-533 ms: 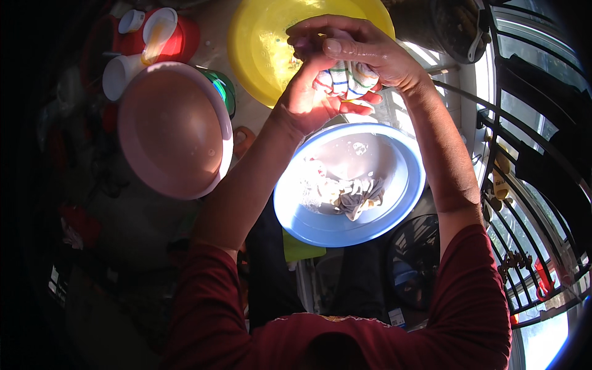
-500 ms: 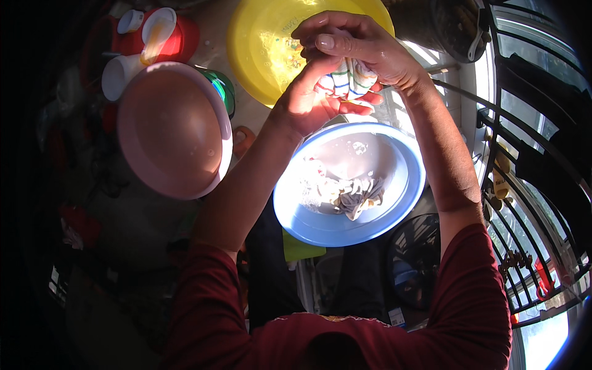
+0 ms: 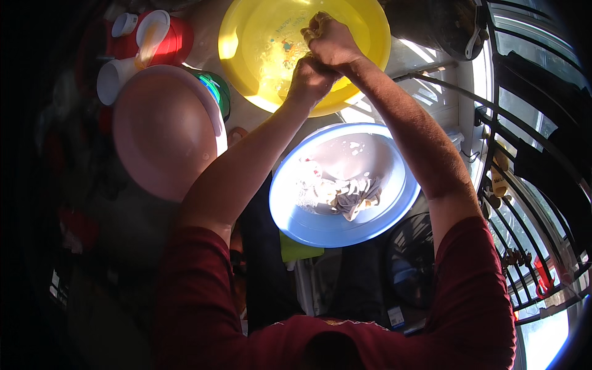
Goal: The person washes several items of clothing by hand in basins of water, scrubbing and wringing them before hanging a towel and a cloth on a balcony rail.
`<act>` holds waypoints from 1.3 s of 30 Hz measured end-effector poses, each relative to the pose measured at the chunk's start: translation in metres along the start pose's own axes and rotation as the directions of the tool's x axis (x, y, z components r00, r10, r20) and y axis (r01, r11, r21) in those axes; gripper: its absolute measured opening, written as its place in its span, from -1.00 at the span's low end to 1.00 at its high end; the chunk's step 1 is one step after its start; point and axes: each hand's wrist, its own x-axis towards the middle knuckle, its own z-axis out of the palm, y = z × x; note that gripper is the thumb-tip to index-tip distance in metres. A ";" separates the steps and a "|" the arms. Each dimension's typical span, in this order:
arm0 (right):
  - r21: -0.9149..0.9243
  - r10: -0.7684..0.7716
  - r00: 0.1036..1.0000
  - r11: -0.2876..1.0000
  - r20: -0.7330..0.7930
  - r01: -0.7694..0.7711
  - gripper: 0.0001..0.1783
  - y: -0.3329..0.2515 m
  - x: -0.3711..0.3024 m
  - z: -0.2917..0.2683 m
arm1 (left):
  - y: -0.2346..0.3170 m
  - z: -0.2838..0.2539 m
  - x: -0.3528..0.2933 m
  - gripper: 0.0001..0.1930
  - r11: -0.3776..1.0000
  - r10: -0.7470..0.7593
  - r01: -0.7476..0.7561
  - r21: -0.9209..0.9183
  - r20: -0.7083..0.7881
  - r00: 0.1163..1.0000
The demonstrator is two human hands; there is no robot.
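Over the yellow basin (image 3: 368, 34), both of my hands are closed together. My right hand (image 3: 333, 44) is a fist, farther off and slightly above my left hand (image 3: 311, 81), which is curled just below it. The striped cloth seen between them a moment earlier is now almost wholly covered by the fingers. Nearer to me, the light-blue basin (image 3: 345, 237) holds cloudy, sudsy water. A crumpled grey-and-white cloth (image 3: 356, 198) lies partly in that water.
A pink basin (image 3: 163, 132) stands at the left, with a white cup (image 3: 112, 80) and a red container (image 3: 180, 40) beyond it. Black window bars (image 3: 524, 148) run down the right side. A dark pot (image 3: 453, 28) is at the far right.
My hands have moved farther away over the yellow basin and closed from a loose cupping into fists. The white striped cloth, plainly visible before, is now hidden in them.
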 end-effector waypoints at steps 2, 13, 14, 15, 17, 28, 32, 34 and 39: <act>-0.078 0.151 0.988 0.985 -0.023 -0.153 -0.57 0.005 0.004 0.016 | -0.022 0.006 0.012 -0.72 0.984 0.051 -0.031 0.176 -0.110 0.993; 0.837 -0.103 0.917 0.457 0.384 -0.299 -0.14 -0.015 -0.056 -0.071 | 0.078 -0.032 -0.072 -0.63 0.514 0.013 0.485 -0.708 0.572 0.820; 0.892 -0.205 0.883 0.266 0.422 -0.364 -0.17 -0.026 -0.064 -0.076 | 0.089 -0.025 -0.082 -0.60 0.432 0.039 0.492 -0.756 0.561 0.827; 0.896 -0.343 0.833 0.066 0.434 -0.439 -0.13 -0.031 -0.068 -0.073 | 0.100 -0.017 -0.088 -0.57 0.345 0.064 0.498 -0.795 0.549 0.833; 0.942 -0.413 0.848 0.102 0.331 -0.319 -0.15 -0.065 -0.088 -0.090 | 0.106 -0.013 -0.097 -0.55 0.139 0.194 0.481 -0.866 0.500 0.844; 0.859 -0.491 0.859 0.494 0.148 0.134 -0.68 -0.130 -0.135 -0.124 | 0.189 -0.049 -0.161 -0.69 0.391 0.229 0.259 -0.883 0.366 0.902; 0.671 -0.364 0.891 0.735 0.271 0.096 -0.62 -0.130 -0.135 -0.126 | 0.186 -0.053 -0.153 -0.68 0.564 -0.021 0.435 -0.702 0.514 0.857; 0.449 -0.371 0.900 0.861 0.230 0.240 -0.64 -0.123 -0.131 -0.121 | 0.153 -0.046 -0.140 -0.64 0.574 -0.058 0.496 -0.651 0.572 0.818; 0.161 -0.273 0.959 0.952 0.068 0.260 -0.79 -0.108 -0.114 -0.088 | 0.101 -0.025 -0.112 -0.56 0.971 0.083 -0.033 -0.237 0.205 0.975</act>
